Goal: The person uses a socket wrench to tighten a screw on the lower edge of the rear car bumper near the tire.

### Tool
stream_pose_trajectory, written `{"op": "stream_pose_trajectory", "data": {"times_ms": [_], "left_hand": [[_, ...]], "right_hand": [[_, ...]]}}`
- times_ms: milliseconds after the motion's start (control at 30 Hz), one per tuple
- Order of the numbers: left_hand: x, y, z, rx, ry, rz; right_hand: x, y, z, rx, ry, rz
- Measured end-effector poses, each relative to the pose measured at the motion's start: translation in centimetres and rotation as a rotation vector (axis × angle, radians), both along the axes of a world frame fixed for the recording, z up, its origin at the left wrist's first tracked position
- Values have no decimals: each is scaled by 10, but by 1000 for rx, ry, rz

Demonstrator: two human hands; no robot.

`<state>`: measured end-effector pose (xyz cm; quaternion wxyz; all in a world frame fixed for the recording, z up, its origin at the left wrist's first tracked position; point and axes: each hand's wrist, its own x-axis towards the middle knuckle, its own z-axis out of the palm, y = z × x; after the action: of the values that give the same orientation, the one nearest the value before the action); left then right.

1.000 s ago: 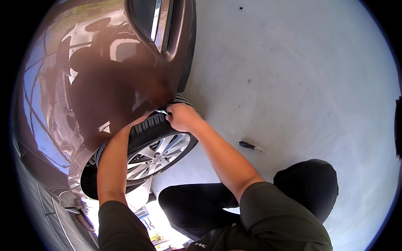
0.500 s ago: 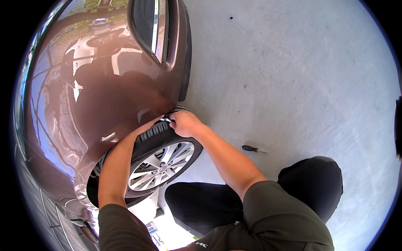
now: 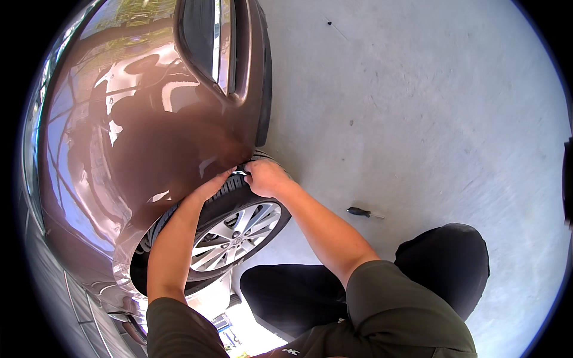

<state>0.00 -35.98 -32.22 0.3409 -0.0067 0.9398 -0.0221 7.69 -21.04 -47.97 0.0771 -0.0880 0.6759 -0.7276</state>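
A bronze-brown car (image 3: 155, 143) stands on my left, its front wheel (image 3: 236, 238) turned outward in the wheel arch. Both my hands meet in the narrow gap between the tyre tread and the arch edge. My left hand (image 3: 216, 185) lies along the arch edge with its fingers bent in toward the gap, their tips partly hidden. Curled closed at the front end of the gap is my right hand (image 3: 264, 178). Between the two hands shows a small whitish, shiny piece (image 3: 241, 171), too small to name; both hands seem to pinch at it.
A screwdriver (image 3: 360, 212) with a dark handle lies on the grey concrete floor (image 3: 430, 137) to the right. Farther off is a small dark-headed thin item (image 3: 329, 23). The headlight (image 3: 203, 42) is at the top. My bent knees (image 3: 444, 262) are close to the wheel.
The view has shifted slightly, so the car and wheel sit a little differently. My left wrist has moved slightly outward along the arch; my right hand stays at the gap.
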Motion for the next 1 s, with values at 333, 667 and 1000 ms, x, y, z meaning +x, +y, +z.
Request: {"op": "stream_pose_trajectory", "data": {"times_ms": [333,667,1000], "left_hand": [[-2,-4,-1,-148,-11,4],[5,18,6,-96,-52,0],[-8,-31,-4,90,-168,167]], "right_hand": [[-1,12,-9,99,-8,-81],[-6,26,7,205,-17,197],[-9,30,15,112,41,387]]}}
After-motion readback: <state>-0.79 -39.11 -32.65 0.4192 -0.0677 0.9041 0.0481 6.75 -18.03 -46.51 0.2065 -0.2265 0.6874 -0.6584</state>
